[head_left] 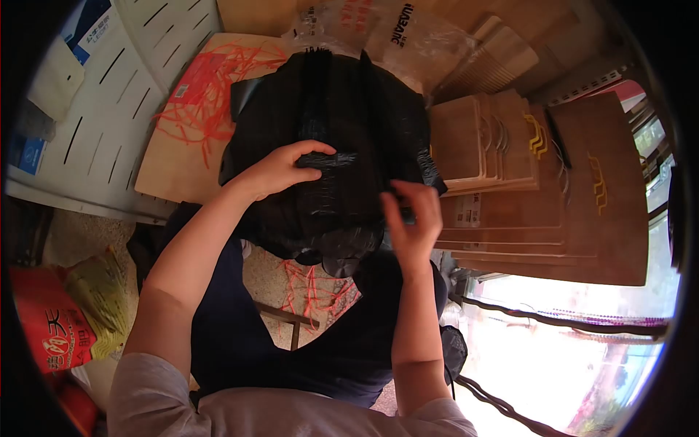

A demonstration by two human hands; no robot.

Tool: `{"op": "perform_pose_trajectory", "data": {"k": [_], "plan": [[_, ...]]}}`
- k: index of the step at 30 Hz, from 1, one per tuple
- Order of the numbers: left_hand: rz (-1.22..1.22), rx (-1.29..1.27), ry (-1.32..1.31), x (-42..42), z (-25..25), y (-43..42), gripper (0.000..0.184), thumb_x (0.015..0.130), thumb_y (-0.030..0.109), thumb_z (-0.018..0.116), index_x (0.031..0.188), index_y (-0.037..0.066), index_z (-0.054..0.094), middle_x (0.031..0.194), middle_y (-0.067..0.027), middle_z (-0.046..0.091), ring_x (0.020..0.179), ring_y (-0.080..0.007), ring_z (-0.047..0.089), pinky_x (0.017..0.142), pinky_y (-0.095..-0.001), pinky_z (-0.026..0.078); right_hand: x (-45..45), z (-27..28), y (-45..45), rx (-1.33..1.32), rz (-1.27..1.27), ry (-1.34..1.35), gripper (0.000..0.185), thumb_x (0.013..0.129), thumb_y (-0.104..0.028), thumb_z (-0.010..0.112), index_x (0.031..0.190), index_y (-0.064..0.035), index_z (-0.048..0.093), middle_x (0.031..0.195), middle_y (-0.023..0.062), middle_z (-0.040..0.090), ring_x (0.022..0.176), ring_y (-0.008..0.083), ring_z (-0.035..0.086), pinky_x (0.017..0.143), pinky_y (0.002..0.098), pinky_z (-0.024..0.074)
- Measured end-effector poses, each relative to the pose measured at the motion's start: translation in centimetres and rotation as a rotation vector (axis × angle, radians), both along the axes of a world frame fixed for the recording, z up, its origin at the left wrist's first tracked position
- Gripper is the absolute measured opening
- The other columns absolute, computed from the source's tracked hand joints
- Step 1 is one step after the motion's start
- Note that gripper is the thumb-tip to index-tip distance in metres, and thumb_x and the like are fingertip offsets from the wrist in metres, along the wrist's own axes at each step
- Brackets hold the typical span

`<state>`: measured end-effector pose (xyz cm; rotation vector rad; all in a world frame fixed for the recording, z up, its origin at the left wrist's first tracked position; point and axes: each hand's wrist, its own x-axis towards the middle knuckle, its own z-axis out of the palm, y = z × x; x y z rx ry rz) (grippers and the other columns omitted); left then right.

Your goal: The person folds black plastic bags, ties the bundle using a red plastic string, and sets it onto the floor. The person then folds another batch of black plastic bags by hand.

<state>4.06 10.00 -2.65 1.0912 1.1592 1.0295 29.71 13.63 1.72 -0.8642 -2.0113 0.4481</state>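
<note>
A large bundle in a black plastic bag [280, 109] sits in front of me above my knees, its surface creased and shiny. My left hand [280, 171] rests on the middle of the bag, thumb and index finger spread apart. Beside the bag's lower right part is my right hand [416, 215], fingers bent and the fingertips brought close to the thumb in a pinch at the dark plastic. The exact fold between those fingertips is hard to make out. What the bag contains is hidden.
Tangled orange-red strapping [204, 95] lies on a wooden board [164, 164] at the left, with more on the floor [262, 280]. Stacked wooden boards [502, 211] with yellow handles stand right. A clear plastic wrapper [429, 44] is behind; a red bag [51, 320] stands lower left.
</note>
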Motion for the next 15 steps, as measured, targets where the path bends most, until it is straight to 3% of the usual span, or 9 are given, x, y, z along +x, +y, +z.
{"op": "perform_pose_trajectory", "data": {"k": [1,3,6,10,12,13,15], "plan": [[0.003,-0.004,0.003,-0.1,0.0,0.0,0.044,0.088,-0.001,0.061,0.131,0.008,0.056,0.116,-0.0055,0.061,0.103,-0.0124,0.058,0.091,-0.0252,0.047,-0.9,-0.5,-0.5,0.066,0.183,-0.120,0.032,0.071,-0.005,0.081,0.101,-0.0053,0.069,0.094,0.0095,0.061,0.085,0.0264,0.058,0.074,0.0355,0.0497],[0.004,-0.022,-0.004,-0.2,-0.1,0.0,0.044,0.088,-0.001,0.061,0.131,0.009,0.056,0.114,-0.0049,0.061,0.101,-0.0114,0.058,0.088,-0.0248,0.047,-2.1,-1.4,-1.5,0.048,0.310,-0.252,0.035,0.069,-0.004,0.079,0.102,-0.0037,0.069,0.095,0.0086,0.060,0.087,0.0273,0.056,0.073,0.0377,0.0491],[-0.003,-0.026,-0.015,-0.1,0.0,0.0,0.045,0.089,-0.003,0.059,0.132,0.007,0.054,0.119,-0.0050,0.060,0.105,-0.0112,0.057,0.092,-0.0253,0.047,-2.7,-2.5,-1.4,0.132,0.321,-0.273,0.030,0.070,-0.001,0.076,0.100,-0.0028,0.069,0.091,0.0086,0.059,0.084,0.0273,0.056,0.071,0.0380,0.0487],[-0.029,-0.033,0.023,-0.2,0.2,0.1,0.047,0.089,-0.003,0.059,0.134,0.008,0.053,0.120,-0.0045,0.060,0.106,-0.0106,0.057,0.091,-0.0247,0.047,-3.0,-3.2,-1.4,0.054,0.262,-0.196,0.022,0.071,0.004,0.072,0.093,-0.0018,0.068,0.086,0.0090,0.058,0.078,0.0274,0.057,0.068,0.0369,0.0484],[-0.001,-0.072,0.029,-0.1,0.1,0.1,0.054,0.088,-0.002,0.060,0.139,0.013,0.049,0.116,-0.0022,0.059,0.098,-0.0075,0.057,0.081,-0.0224,0.048,-2.9,-3.0,-1.6,0.020,0.229,-0.159,0.020,0.072,0.005,0.072,0.090,-0.0012,0.067,0.085,0.0093,0.058,0.075,0.0269,0.058,0.066,0.0359,0.0486],[-0.003,-0.072,0.028,-0.1,0.4,0.0,0.054,0.088,-0.002,0.060,0.139,0.013,0.049,0.116,-0.0022,0.059,0.098,-0.0075,0.057,0.081,-0.0224,0.048,-2.7,-2.6,-1.7,-0.123,0.224,-0.147,0.018,0.073,0.004,0.072,0.090,-0.0006,0.067,0.084,0.0096,0.058,0.072,0.0252,0.059,0.062,0.0342,0.0482],[0.031,-0.060,0.079,0.0,1.0,-0.3,0.066,0.087,-0.001,0.062,0.146,0.019,0.041,0.109,0.0007,0.058,0.083,-0.0050,0.052,0.068,-0.0206,0.045,-2.4,-2.4,-1.6,-0.264,0.219,-0.133,0.016,0.075,0.004,0.072,0.090,0.0000,0.066,0.082,0.0100,0.059,0.069,0.0236,0.059,0.058,0.0325,0.0479]]}}
